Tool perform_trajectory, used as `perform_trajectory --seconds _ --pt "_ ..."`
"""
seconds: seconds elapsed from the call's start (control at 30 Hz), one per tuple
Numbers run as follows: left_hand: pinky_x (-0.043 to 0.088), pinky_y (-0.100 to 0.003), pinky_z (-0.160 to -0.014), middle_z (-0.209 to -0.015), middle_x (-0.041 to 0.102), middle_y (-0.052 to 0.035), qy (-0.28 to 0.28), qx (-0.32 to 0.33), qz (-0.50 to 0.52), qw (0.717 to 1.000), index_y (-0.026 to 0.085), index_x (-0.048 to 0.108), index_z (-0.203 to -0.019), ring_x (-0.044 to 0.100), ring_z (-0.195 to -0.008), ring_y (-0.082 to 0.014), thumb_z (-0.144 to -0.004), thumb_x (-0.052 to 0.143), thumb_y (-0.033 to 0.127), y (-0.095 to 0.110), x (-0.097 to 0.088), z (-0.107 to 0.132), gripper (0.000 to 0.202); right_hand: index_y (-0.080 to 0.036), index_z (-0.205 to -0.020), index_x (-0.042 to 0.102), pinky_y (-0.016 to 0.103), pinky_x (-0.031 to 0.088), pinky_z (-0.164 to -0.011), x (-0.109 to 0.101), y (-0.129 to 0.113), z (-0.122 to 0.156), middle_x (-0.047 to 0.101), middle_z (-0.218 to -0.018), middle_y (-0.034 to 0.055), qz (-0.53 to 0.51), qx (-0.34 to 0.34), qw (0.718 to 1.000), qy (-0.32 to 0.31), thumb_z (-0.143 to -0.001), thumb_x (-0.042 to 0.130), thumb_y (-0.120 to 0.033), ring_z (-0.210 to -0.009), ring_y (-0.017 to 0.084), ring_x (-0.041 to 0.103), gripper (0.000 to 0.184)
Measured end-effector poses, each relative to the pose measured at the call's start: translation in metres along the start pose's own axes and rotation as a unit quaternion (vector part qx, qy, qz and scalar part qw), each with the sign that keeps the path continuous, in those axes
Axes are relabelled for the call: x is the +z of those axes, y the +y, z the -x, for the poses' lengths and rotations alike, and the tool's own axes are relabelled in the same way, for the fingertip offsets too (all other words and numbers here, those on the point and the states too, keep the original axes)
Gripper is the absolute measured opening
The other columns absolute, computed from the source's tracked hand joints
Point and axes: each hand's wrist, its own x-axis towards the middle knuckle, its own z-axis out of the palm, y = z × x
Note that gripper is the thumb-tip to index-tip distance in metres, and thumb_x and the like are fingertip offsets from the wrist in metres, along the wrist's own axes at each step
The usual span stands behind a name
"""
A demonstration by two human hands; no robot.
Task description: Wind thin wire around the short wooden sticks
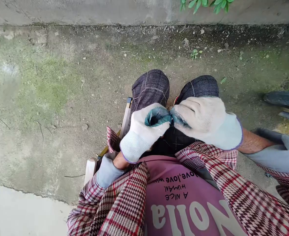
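Both of my hands wear white knit gloves with worn blue-green coating on the palm side, and they meet above my lap. My left hand (148, 126) is curled, its thumb and fingertips pinched together at the right end. Against those fingertips press the fingers of my right hand (201, 119), which is closed with its back turned up. Whatever lies between the two pinches is too small or hidden to make out. Below the hands are my dark checked trousers (150, 87), with both knees bent.
A chair's pale armrest (90, 168) and frame stand at my left side. A concrete wall (110, 12) runs across the far side, with green leaves (208, 4) before it. At the right a black wheel (284, 100) rests on the mossy concrete ground (48, 85).
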Motion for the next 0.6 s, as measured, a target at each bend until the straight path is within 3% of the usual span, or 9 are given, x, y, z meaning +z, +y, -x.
perform_trajectory --seconds 0.07,0.17,0.23,0.3,0.33,0.4,0.43,0.5,0.6 --pt "0.054 -0.027 -0.067 -0.078 0.070 -0.0002 0.018 0.067 -0.122 0.990 0.020 0.070 -0.084 0.062 -0.070 -0.0147 -0.087 0.069 0.018 -0.002 -0.001 0.003 0.004 -0.020 -0.088 0.070 0.033 0.030 -0.059 0.000 -0.002 -0.003 0.074 -0.079 0.0071 -0.044 0.033 0.998 -0.023 -0.092 0.056 -0.029 -0.067 0.021 0.062 0.017" --pt "0.052 -0.031 -0.068 -0.081 0.071 -0.0027 0.007 0.198 -0.303 0.932 0.021 0.073 -0.094 0.064 -0.073 -0.0183 -0.090 0.069 0.022 -0.012 -0.006 0.006 0.005 -0.022 -0.080 0.064 0.033 0.034 -0.060 0.000 -0.003 -0.007 0.070 -0.073 0.0040 -0.144 0.086 0.985 -0.033 -0.088 0.058 -0.026 -0.064 0.020 0.060 0.011" --pt "0.049 -0.032 -0.064 -0.078 0.070 -0.0033 -0.015 0.260 -0.380 0.887 0.021 0.073 -0.099 0.064 -0.072 -0.0194 -0.093 0.065 0.021 -0.017 -0.008 0.007 0.010 -0.023 -0.073 0.059 0.032 0.037 -0.059 0.002 0.000 -0.010 0.066 -0.067 0.0016 -0.242 0.112 0.963 -0.046 -0.088 0.058 -0.025 -0.061 0.017 0.057 0.015" --pt "0.048 -0.032 -0.061 -0.075 0.069 -0.0032 -0.028 0.281 -0.399 0.872 0.022 0.073 -0.100 0.064 -0.070 -0.0197 -0.096 0.061 0.020 -0.019 -0.010 0.009 0.013 -0.023 -0.066 0.054 0.030 0.039 -0.055 0.003 0.006 -0.014 0.062 -0.061 -0.0006 -0.361 0.131 0.920 -0.081 -0.088 0.059 -0.024 -0.056 0.015 0.055 0.022" --pt "0.049 -0.033 -0.062 -0.075 0.070 -0.0033 -0.027 0.273 -0.383 0.882 0.023 0.073 -0.099 0.064 -0.070 -0.0198 -0.096 0.062 0.021 -0.018 -0.011 0.010 0.011 -0.023 -0.065 0.053 0.029 0.040 -0.052 0.004 0.009 -0.015 0.061 -0.058 -0.0014 -0.421 0.141 0.889 -0.109 -0.089 0.059 -0.025 -0.053 0.014 0.054 0.025" --pt "0.053 -0.032 -0.065 -0.078 0.074 -0.0035 -0.008 0.210 -0.292 0.933 0.023 0.072 -0.097 0.067 -0.071 -0.0190 -0.093 0.067 0.021 -0.014 -0.012 0.011 0.007 -0.022 -0.068 0.059 0.028 0.043 -0.048 0.004 0.014 -0.016 0.062 -0.056 -0.0018 -0.511 0.165 0.829 -0.153 -0.092 0.058 -0.027 -0.049 0.014 0.055 0.024" --pt "0.055 -0.031 -0.068 -0.082 0.076 -0.0034 0.004 0.161 -0.226 0.961 0.022 0.072 -0.096 0.069 -0.073 -0.0185 -0.091 0.069 0.021 -0.011 -0.012 0.010 0.006 -0.022 -0.072 0.063 0.029 0.047 -0.049 0.004 0.016 -0.015 0.066 -0.060 -0.0008 -0.529 0.177 0.816 -0.151 -0.092 0.058 -0.028 -0.050 0.015 0.058 0.021" --pt "0.059 -0.029 -0.071 -0.087 0.079 -0.0022 0.018 0.061 -0.094 0.994 0.021 0.072 -0.092 0.073 -0.077 -0.0179 -0.087 0.072 0.018 -0.006 -0.014 0.008 0.006 -0.021 -0.084 0.071 0.031 0.054 -0.059 0.003 0.018 -0.011 0.075 -0.073 0.0022 -0.507 0.186 0.838 -0.081 -0.092 0.059 -0.028 -0.061 0.018 0.067 0.016" --pt "0.063 -0.030 -0.068 -0.084 0.079 0.0005 -0.006 -0.002 -0.012 1.000 0.023 0.073 -0.084 0.076 -0.075 -0.0192 -0.085 0.068 0.017 -0.004 -0.017 0.002 0.007 -0.021 -0.094 0.077 0.035 0.057 -0.076 0.001 0.017 -0.005 0.080 -0.091 0.0043 -0.413 0.136 0.900 0.029 -0.090 0.063 -0.029 -0.080 0.022 0.073 0.017"
